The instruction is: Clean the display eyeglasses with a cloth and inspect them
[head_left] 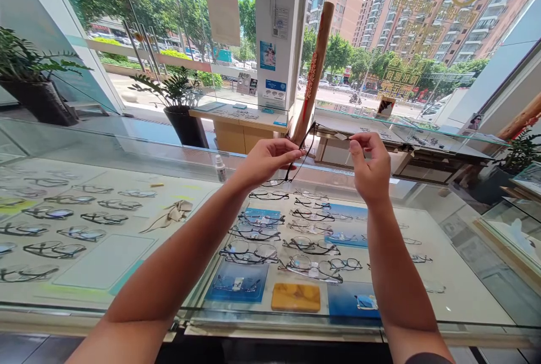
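My left hand (268,160) is raised above a glass display counter (456,291) and pinches a thin black pair of glasses (301,152), whose frame hangs down and to the right of the fingers. My right hand (372,168) is lifted at the same height, a little to the right, with its fingers pinched together on something small and pale, perhaps a tag, that I cannot make out. Under both hands, inside the counter, lie several rows of eyeglasses (310,247) on white and blue trays.
A yellow case (296,297) lies at the counter's front. A cloth (171,214) and a small bottle (220,168) lie to the left, beside more glasses (54,229). Potted plants (181,105), a wooden pole (313,71) and other glass counters (422,138) stand by the window.
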Action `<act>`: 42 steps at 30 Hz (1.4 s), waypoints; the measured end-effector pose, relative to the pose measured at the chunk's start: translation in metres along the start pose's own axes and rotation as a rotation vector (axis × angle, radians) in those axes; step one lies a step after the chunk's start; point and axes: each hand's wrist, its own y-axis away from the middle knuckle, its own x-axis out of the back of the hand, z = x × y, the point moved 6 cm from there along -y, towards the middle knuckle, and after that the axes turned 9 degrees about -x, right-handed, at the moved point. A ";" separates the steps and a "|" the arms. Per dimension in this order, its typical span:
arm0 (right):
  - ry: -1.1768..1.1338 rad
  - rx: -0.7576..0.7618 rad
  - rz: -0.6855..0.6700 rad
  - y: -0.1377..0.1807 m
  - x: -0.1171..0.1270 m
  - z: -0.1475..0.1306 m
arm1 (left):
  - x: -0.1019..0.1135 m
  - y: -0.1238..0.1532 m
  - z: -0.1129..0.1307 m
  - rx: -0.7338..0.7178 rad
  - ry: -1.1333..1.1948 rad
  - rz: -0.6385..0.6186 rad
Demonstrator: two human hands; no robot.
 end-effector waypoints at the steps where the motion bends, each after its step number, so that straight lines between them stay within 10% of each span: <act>1: 0.016 0.016 0.028 0.001 0.001 -0.002 | -0.001 0.000 0.000 0.004 0.015 0.002; 6: 0.192 0.277 0.181 0.016 0.000 -0.025 | -0.001 0.002 0.001 0.026 0.001 0.048; 12: 0.288 0.557 -0.129 0.032 -0.040 -0.042 | -0.001 0.003 0.004 0.056 -0.060 0.018; 42: 0.480 0.331 -0.197 0.024 -0.044 -0.015 | 0.034 -0.005 0.001 -0.094 0.108 0.409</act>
